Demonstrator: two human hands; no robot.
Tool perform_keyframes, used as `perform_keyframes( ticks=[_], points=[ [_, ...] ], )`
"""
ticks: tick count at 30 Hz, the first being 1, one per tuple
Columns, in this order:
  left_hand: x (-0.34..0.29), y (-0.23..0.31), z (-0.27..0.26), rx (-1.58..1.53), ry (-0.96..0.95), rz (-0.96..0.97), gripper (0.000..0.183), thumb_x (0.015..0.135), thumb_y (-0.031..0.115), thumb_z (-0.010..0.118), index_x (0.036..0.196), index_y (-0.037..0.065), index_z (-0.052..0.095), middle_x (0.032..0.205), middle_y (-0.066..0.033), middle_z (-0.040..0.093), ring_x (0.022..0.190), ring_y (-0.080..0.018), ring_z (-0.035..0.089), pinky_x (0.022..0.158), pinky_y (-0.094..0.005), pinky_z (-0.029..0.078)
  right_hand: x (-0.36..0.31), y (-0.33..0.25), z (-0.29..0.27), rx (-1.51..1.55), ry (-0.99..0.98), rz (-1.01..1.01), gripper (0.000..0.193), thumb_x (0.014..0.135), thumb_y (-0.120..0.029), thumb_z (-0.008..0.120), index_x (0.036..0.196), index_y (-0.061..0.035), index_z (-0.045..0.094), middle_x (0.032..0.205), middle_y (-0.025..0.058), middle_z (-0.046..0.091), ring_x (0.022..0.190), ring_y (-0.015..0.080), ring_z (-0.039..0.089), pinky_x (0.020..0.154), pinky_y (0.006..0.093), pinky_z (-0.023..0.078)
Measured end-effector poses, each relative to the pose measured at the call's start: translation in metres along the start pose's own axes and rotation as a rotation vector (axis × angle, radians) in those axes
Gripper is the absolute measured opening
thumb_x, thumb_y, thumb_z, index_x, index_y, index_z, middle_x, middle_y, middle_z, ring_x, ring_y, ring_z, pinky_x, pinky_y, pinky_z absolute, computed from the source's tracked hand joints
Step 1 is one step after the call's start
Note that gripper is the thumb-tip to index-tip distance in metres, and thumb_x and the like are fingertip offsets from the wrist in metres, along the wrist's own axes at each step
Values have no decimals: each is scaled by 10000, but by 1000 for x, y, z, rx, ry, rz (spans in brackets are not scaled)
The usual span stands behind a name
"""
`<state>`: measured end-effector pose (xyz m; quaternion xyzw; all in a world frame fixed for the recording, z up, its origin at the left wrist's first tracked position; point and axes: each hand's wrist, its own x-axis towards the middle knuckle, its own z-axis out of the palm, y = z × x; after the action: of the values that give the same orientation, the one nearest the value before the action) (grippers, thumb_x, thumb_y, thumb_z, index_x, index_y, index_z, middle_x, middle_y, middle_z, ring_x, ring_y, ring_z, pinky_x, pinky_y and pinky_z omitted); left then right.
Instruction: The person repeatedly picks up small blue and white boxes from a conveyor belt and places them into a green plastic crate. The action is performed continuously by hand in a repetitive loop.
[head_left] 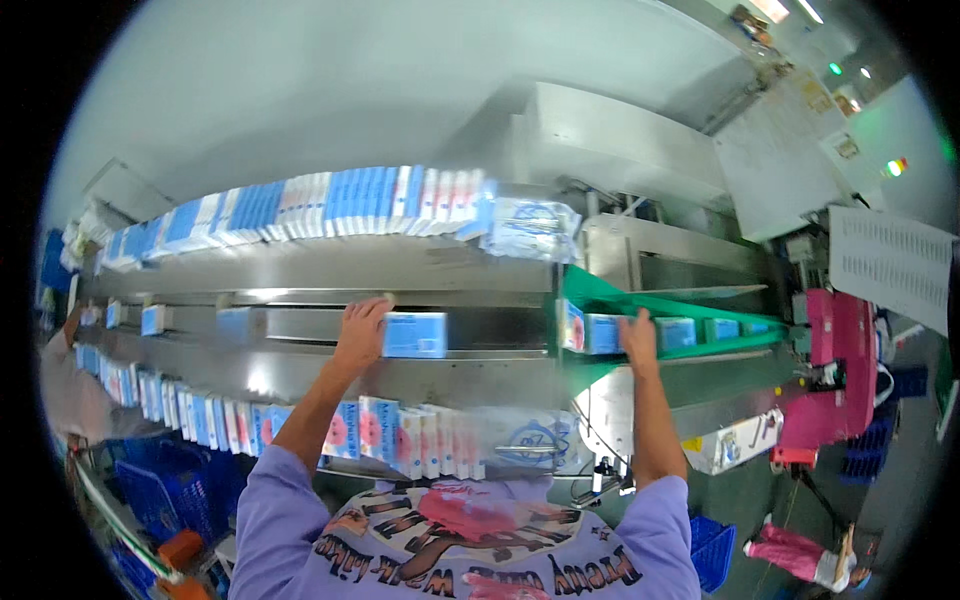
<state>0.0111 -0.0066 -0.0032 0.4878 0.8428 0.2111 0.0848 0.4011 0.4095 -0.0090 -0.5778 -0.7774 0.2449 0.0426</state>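
My left hand is closed at the left end of a small blue-and-white carton, which lies in the metal channel in front of me. Farther right, my right hand curls around the right end of another blue-and-white carton between the green guide walls. Left of that one stands a carton with a pink picture. More cartons follow in line to the right of my right hand. The fingertips of both hands are partly hidden.
Rows of upright cartons line the far ledge and the near ledge. Clear plastic-wrapped packs lie beside them. At the channel's left end a co-worker's arm reaches in. Pink machinery stands right, blue crates lower left.
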Motion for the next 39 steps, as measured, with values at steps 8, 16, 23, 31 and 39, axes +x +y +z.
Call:
perform_keyframes(
  ticks=[8,16,23,31,39],
  points=[
    [-40,-150,-63,238,-10,-442,340,849,152,558,1185,102,572,1215,-113,577,1200,-333,495,976,-559,364,-38,-31,-8,290,70,-298,360,940,-156,576,1261,3,551,1170,209,621,1091,320,612,944,394,464],
    [-63,-192,-44,411,-279,-305,319,885,210,539,1196,142,569,1207,-88,575,1216,-285,507,995,-693,317,-24,-40,41,292,-91,-349,431,924,-207,569,1289,15,511,1181,227,617,1085,347,606,934,400,461],
    [-18,-83,-30,283,-248,-178,235,923,206,518,1145,153,571,1155,-61,596,1153,-268,551,991,-681,295,-12,-32,26,148,-80,-107,532,875,-289,614,1315,-19,488,1103,294,633,1052,424,614,899,448,478],
    [-2,-14,-2,219,-243,-81,293,903,150,558,1196,154,560,1176,-66,599,1162,-264,545,1029,-636,285,-6,-15,11,74,-102,-90,632,837,-219,662,1368,9,406,1169,331,592,1116,459,570,955,466,448],
    [-1,-29,-20,59,-20,-114,384,864,110,551,1247,131,557,1263,-93,580,1208,-287,515,1041,-567,327,-5,-6,-27,-37,124,-156,503,861,-174,642,1292,39,496,1232,270,572,1159,412,539,993,434,426]
  ],
)
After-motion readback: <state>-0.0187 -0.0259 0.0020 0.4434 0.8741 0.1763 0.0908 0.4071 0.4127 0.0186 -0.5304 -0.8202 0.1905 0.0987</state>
